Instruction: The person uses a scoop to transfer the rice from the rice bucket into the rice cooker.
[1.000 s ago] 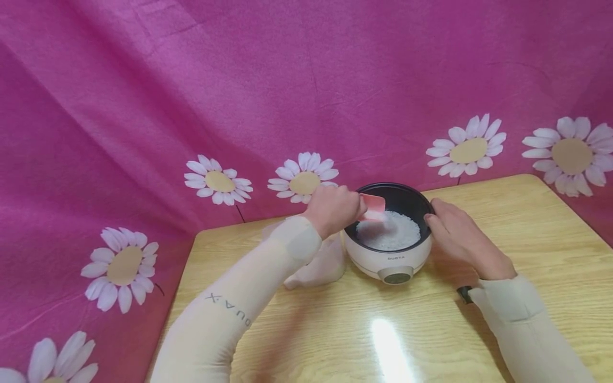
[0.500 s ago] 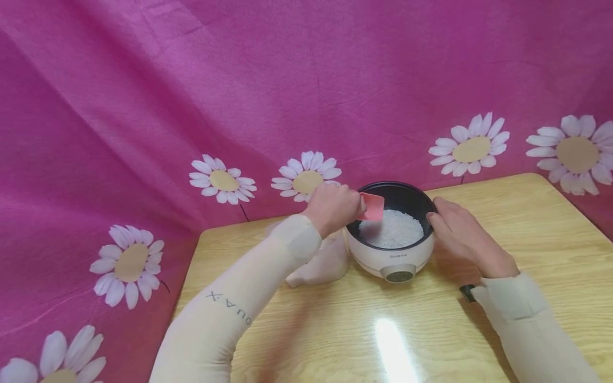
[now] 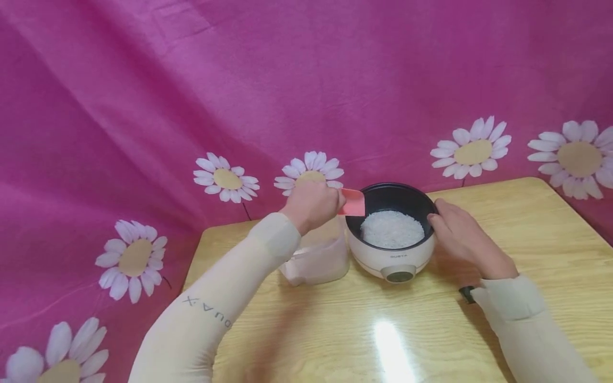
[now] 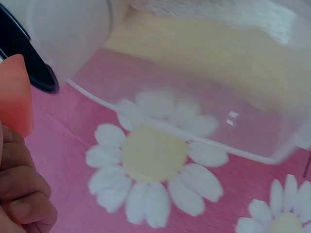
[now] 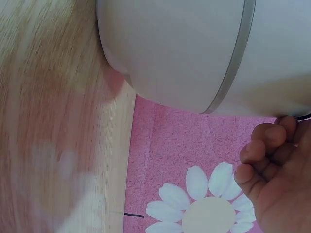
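Note:
My left hand (image 3: 313, 206) grips a pink scoop (image 3: 353, 202) by its handle, over the left rim of a white rice cooker (image 3: 366, 255) with a black inner pot. White rice (image 3: 392, 230) lies in a mound in the pot. Just left of the cooker stands a clear plastic container (image 3: 318, 266), partly under my left hand. In the left wrist view, white grains show in the container at the top, and curled fingers (image 4: 29, 194) wrap the scoop's handle. My right hand (image 3: 457, 231) holds the cooker's right rim, thumb on the edge and fingers outside.
The wooden table (image 3: 517, 234) carries the cooker and container. Behind and left of it hangs a magenta cloth (image 3: 287, 80) printed with daisies. A small black object (image 3: 466, 294) shows at the right sleeve's cuff. Light glares off the table in front.
My left hand has moved left with the scoop, from over the rice to the pot's left rim, uncovering more of the container. The right hand keeps its hold on the rim.

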The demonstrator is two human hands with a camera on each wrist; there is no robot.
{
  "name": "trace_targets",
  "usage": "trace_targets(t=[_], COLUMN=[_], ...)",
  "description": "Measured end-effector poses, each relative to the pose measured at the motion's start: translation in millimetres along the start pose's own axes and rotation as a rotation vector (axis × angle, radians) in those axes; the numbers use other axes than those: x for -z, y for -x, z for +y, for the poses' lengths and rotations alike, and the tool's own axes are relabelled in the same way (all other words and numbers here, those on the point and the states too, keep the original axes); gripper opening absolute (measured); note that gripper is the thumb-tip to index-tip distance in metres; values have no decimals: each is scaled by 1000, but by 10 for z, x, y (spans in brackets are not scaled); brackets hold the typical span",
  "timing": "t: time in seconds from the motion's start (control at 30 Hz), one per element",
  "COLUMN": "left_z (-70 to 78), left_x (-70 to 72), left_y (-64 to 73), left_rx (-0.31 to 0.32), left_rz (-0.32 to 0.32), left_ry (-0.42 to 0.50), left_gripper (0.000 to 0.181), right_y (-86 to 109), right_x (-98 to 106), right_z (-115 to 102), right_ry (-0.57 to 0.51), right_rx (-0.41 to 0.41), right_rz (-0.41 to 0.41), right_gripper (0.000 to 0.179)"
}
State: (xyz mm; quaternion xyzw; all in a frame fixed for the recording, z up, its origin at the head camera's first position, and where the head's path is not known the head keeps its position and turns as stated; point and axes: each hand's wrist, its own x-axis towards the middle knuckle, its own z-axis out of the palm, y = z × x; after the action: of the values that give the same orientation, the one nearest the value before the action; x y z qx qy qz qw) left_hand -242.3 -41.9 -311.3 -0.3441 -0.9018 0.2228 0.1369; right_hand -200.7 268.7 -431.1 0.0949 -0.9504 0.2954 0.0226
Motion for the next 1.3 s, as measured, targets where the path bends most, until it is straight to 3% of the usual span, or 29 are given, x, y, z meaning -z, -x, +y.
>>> trace_targets(t=[0.07,0.2,0.37,0.57,0.8,0.93,1.3], left_z=[-89,-258,-403,-497,-564,-544,-450], left_x=[-31,-121,-166,-154,-198,-258,-363], left_y=[62,206,363,481,622,673,690], left_rx=[13,53,114,166,153,150,127], left_rz=[11,-35,-60,-41,-166,-204,-362], left_ry=[60,204,263,290,320,302,237], left_gripper=[18,26,32,39,37,38,39], right_y=[5,-12,-38,-47,-54,-53,-35], right_x=[1,3,17,24,15,-10,-32], right_z=[-2,-9,-9,-20,-53,-23,3], right_ry=[-2,-5,5,3,-15,-9,-10], right_rx=[-4,-2,-15,-29,-33,-9,8], right_rz=[5,9,-6,-8,-22,2,15], right_gripper=[42,40,45,42,43,37,37])
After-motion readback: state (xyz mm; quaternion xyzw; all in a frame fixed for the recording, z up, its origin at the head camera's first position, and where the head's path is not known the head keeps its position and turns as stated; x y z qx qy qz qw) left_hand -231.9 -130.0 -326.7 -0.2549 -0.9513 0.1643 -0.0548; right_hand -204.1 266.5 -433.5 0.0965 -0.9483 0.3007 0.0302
